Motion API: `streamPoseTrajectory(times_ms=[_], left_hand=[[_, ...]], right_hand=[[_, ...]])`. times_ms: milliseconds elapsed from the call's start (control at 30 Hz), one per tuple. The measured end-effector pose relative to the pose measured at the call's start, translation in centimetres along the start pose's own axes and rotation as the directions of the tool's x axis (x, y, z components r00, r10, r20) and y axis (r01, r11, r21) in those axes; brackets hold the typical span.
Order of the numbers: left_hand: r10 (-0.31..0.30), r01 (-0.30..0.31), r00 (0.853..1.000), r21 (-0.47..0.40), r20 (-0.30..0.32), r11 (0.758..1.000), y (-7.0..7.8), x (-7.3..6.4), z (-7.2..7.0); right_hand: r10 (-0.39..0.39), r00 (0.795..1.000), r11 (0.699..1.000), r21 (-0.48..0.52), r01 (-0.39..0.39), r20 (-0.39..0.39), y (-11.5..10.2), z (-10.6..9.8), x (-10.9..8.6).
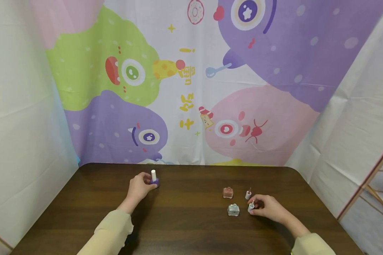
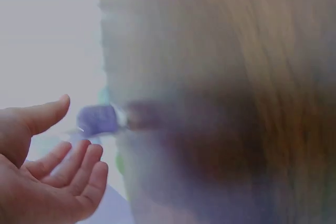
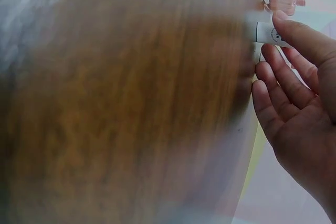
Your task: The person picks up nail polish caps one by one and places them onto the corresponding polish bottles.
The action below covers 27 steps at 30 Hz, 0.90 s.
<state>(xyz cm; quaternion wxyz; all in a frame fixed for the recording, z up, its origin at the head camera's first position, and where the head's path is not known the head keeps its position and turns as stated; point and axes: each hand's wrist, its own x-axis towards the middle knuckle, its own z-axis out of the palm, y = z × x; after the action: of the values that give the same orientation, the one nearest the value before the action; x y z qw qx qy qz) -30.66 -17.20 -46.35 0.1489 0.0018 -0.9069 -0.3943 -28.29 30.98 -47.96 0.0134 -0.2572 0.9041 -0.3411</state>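
Note:
A purple nail polish bottle (image 1: 154, 182) with a white cap (image 1: 153, 174) stands upright toward the back left of the table. My left hand (image 1: 139, 186) is right beside it; in the left wrist view its thumb and fingers are spread apart, with the blurred bottle (image 2: 98, 119) just past the fingertips. At the right, my right hand (image 1: 268, 207) pinches a white nail polish cap (image 1: 250, 207) between thumb and fingers, its brush end upward. The same cap (image 3: 270, 33) shows in the right wrist view.
An uncapped pink nail polish bottle (image 1: 228, 193) stands behind an uncapped silvery glitter bottle (image 1: 233, 210), left of my right hand. Another white cap (image 1: 248, 195) stands brush up just behind that hand. A printed curtain (image 1: 185, 148) hangs behind the dark wooden table (image 1: 185, 216).

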Motion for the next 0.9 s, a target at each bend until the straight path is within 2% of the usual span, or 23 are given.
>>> streamPoseTrajectory(times_ms=[167, 333, 567, 767, 900], left_hand=[[0.0, 0.0, 1.0, 0.0, 0.009, 1.0, 2.5, -1.6, -0.9], [0.046, -0.044, 0.998, -0.044, 0.033, 0.998, 5.5, -3.1, -0.8], [0.142, -0.123, 0.983, -0.157, 0.118, 0.98, 8.9, -4.8, 1.0], [0.215, -0.171, 0.957, -0.221, 0.194, 0.96, 10.8, -5.9, 2.8], [0.241, -0.178, 0.942, -0.26, 0.233, 0.949, 12.0, -6.4, 3.9]], right_hand=[[0.002, 1.0, 1.0, -0.008, -0.002, 0.009, -0.1, 0.0, 0.1], [0.002, 1.0, 1.0, -0.018, -0.001, 0.015, -0.4, -0.2, 0.1], [-0.008, 1.0, 1.0, -0.022, 0.008, 0.01, -0.4, -0.1, 0.2], [-0.025, 1.0, 0.999, -0.03, 0.025, -0.01, -0.1, 0.1, 0.1], [-0.024, 1.0, 0.999, -0.031, 0.023, -0.02, 0.1, 0.1, -0.1]])
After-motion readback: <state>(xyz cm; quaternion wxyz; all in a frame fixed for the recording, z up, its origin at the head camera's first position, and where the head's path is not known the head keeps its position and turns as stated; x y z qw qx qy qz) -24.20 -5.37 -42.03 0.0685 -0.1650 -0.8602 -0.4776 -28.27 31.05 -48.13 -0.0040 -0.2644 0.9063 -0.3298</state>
